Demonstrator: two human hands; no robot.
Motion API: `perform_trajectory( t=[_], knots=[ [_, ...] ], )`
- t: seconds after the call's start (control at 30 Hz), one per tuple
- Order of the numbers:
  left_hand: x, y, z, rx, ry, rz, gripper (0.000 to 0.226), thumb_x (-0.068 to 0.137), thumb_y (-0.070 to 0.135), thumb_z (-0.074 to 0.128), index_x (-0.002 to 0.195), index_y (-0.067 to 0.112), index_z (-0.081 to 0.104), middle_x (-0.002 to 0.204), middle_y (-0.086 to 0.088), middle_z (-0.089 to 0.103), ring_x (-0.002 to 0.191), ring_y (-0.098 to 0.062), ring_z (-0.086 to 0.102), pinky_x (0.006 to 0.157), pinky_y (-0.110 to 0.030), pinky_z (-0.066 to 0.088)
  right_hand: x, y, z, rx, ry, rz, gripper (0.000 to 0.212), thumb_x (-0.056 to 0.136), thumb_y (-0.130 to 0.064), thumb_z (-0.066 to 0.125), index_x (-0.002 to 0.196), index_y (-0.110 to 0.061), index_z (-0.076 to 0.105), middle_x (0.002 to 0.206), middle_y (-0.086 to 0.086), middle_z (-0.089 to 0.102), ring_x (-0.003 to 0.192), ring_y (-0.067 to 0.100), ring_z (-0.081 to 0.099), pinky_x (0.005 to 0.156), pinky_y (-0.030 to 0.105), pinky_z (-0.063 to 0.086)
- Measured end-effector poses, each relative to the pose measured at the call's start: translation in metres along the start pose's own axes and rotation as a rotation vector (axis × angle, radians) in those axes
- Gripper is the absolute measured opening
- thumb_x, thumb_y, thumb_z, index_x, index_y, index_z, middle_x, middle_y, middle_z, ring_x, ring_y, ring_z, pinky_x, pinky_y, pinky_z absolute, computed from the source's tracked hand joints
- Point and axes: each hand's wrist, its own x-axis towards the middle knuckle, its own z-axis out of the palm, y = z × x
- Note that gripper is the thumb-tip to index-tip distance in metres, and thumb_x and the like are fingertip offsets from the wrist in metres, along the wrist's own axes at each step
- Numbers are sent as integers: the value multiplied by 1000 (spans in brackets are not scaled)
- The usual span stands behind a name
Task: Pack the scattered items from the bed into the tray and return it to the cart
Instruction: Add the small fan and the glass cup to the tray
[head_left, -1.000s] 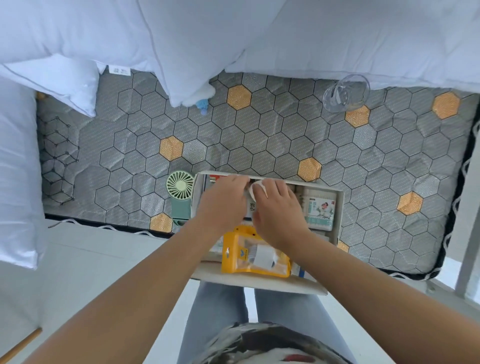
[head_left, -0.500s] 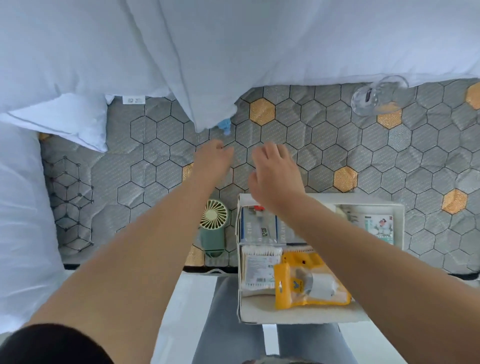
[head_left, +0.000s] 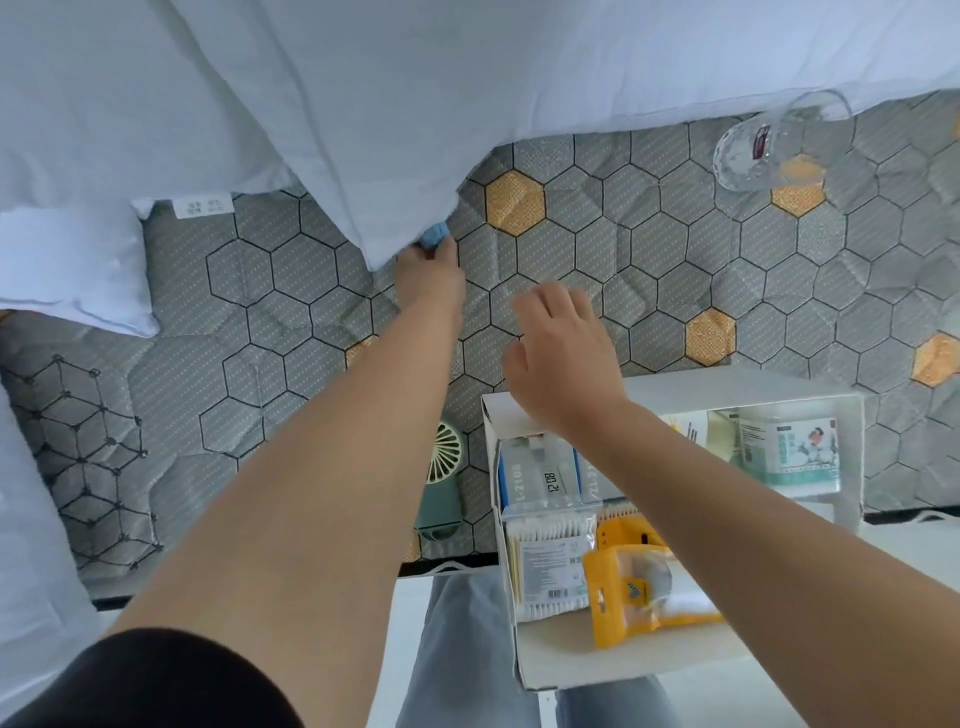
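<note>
A white tray (head_left: 675, 382) sits at the near edge of the mattress, holding a boxed digital clock (head_left: 543, 480), a cotton swab pack (head_left: 550, 561), yellow packets (head_left: 631, 597) and a white-green box (head_left: 789, 454). My left hand (head_left: 434, 273) reaches far forward and its fingertips touch a small blue item (head_left: 434, 235) that peeks out from under the white quilt; most of that item is hidden. My right hand (head_left: 558, 353) hovers above the tray's far left corner, fingers relaxed, holding nothing. A green mini fan (head_left: 444, 480) lies left of the tray.
A clear glass (head_left: 763, 148) lies on its side at the far right by the quilt (head_left: 415, 93) edge. White pillows (head_left: 72, 260) crowd the left side. The grey hexagon mattress (head_left: 597, 244) is bare between quilt and tray. My legs stand below the tray's overhanging near end.
Both hands left the tray. My left hand stretched forward to the blue item under the quilt; my right hand lifted and now hovers over the tray's corner. The view shifted closer.
</note>
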Motion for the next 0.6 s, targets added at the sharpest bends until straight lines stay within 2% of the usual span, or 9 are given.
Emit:
perform_trajectory(
  t=[0.07,0.1,0.17,0.33,0.4,0.43,0.5,0.57,0.6],
  knots=[
    [-3,-7,-3,78,10,63,12,90,22,52,93,12,57,87,-11,58,81,-20,54,81,-42,50,2,1,1,19,6,12,34,85,-10,44,118,-2,52,118,13,50,107,30,43,89,36,37],
    [-11,-10,-5,119,-6,80,11,90,22,53,83,14,55,78,-8,56,74,-20,53,72,-39,47,2,1,1,34,20,20,34,84,-9,44,116,-2,53,117,13,51,106,31,44,89,37,39],
    [-34,-17,-9,204,-71,116,15,87,18,54,72,15,52,65,-2,53,61,-19,48,64,-33,39,1,1,0,68,41,28,35,82,-8,46,116,-1,53,117,15,51,106,33,45,89,40,42],
    [-98,-21,-22,337,-198,343,30,83,16,51,56,15,39,58,2,40,55,-12,35,54,-29,29,4,8,-10,106,-66,-15,63,79,-3,55,139,-13,37,145,15,31,129,36,30,101,45,33],
    [-115,-17,-26,360,-220,406,26,75,20,47,51,14,37,74,1,44,63,-6,41,59,-27,36,4,13,-15,121,-92,-63,61,78,-4,60,135,-16,43,145,11,33,129,34,31,102,47,32],
    [-122,-15,-28,342,-226,410,24,72,21,45,51,12,40,84,0,45,68,-1,43,63,-23,39,2,14,-18,161,-114,-74,55,78,-6,61,130,-15,47,141,9,40,125,32,38,99,45,36],
    [-136,-11,-30,284,-239,396,25,71,22,45,53,4,48,93,2,48,73,3,45,66,-18,39,-5,14,-28,291,-146,-46,41,82,-8,60,122,-14,52,122,6,55,103,25,52,84,36,43],
    [-146,-7,-31,213,-250,396,33,73,24,45,62,-6,54,88,3,53,75,-4,48,69,-24,39,-14,13,-37,372,-137,-17,31,85,-9,58,116,-13,52,104,5,61,84,18,56,70,32,46],
    [-153,-5,-31,183,-261,419,37,76,26,46,68,-9,55,82,-3,55,74,-10,48,69,-29,40,-20,14,-41,407,-111,-6,27,86,-11,59,112,-13,52,95,2,61,76,15,55,64,30,47]
  ],
)
